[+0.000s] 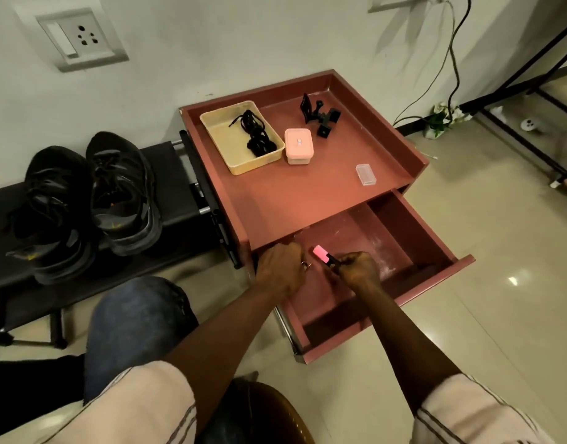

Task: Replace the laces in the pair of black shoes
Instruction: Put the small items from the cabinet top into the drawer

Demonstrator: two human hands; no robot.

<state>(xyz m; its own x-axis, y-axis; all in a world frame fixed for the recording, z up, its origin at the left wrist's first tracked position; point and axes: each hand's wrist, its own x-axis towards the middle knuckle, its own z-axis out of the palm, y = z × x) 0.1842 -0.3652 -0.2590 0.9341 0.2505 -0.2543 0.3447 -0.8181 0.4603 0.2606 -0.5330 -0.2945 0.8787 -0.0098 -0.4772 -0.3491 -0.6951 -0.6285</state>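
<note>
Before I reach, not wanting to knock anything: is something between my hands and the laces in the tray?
Nothing visible blocks it: bare cabinet top lies between the left hand and the tray holding the laces. The pink box stands right of the tray, off that path. The right hand holds a pink item.

Glossy beige floor tiles [487, 318] shining beside matt reddish cabinet [307, 197], cream plastic tray [243, 169] sitting on it, black cloth shoes [83, 200] lying left of it.
</note>
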